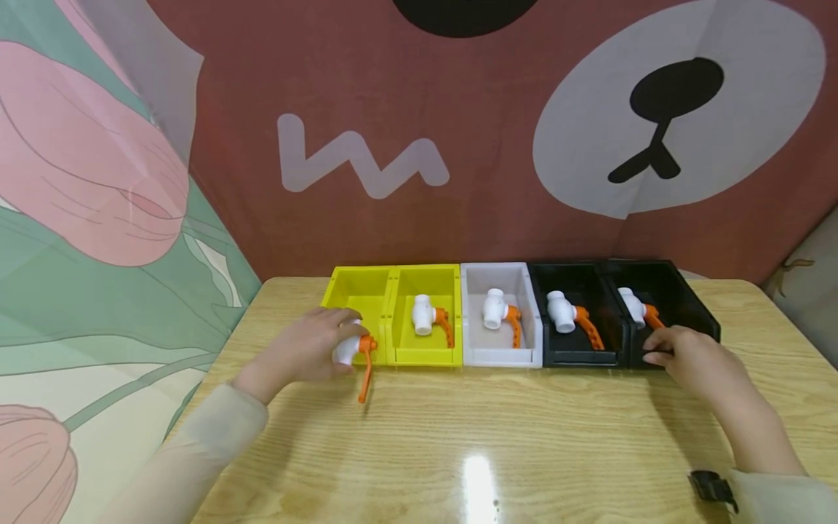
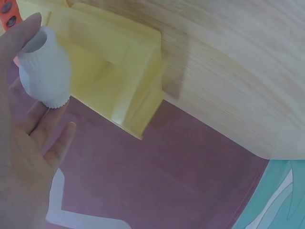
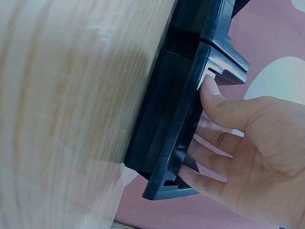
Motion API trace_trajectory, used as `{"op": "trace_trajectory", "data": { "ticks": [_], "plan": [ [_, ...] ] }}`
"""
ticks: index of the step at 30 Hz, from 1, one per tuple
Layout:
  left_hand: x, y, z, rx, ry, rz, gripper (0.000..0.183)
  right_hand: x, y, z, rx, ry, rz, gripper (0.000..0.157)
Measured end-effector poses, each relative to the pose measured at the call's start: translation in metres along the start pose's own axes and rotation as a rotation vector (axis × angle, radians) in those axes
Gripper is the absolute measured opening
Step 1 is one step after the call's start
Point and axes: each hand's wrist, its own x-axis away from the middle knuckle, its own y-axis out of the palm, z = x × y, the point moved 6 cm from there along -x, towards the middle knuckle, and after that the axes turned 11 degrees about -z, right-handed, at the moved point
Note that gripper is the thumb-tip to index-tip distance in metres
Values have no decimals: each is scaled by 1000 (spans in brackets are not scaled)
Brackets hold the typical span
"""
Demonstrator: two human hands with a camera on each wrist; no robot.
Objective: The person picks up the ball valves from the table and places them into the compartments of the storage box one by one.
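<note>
My left hand [image 1: 317,342] holds a white ball valve [image 1: 347,351] with an orange lever [image 1: 365,375] in front of the leftmost yellow bin [image 1: 358,280]. In the left wrist view, the thumb and fingers pinch the white valve body [image 2: 46,69], its round opening showing. At the far right, my right hand [image 1: 700,364] reaches over the front of a black bin [image 1: 703,313]. Its curled fingers meet the orange lever of another ball valve [image 1: 631,307], whose lever end disappears under them. In the right wrist view, the black bin's front [image 3: 164,105] hides that valve.
Between the hands, a yellow bin [image 1: 428,280], a white bin [image 1: 494,275] and a black bin [image 1: 566,276] each hold one white ball valve with an orange lever. The bins stand side by side on a wooden table [image 1: 419,437], before a printed brown cloth [image 1: 366,73].
</note>
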Motion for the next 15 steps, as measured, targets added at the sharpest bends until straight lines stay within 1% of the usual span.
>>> {"op": "trace_trajectory", "data": {
  "ticks": [6, 11, 15],
  "plan": [
    [-3, 0, -8, -1, -5, 3, 55, -1, 0, 0, 4, 7, -4, 4],
    [-7, 0, -17, -9, -15, 33, 53, 0, -1, 0, 1, 14, -7, 5],
    [-9, -2, -21, -12, -10, 59, 55, 1, -1, -1, -1, 16, -6, 7]
  ]
}}
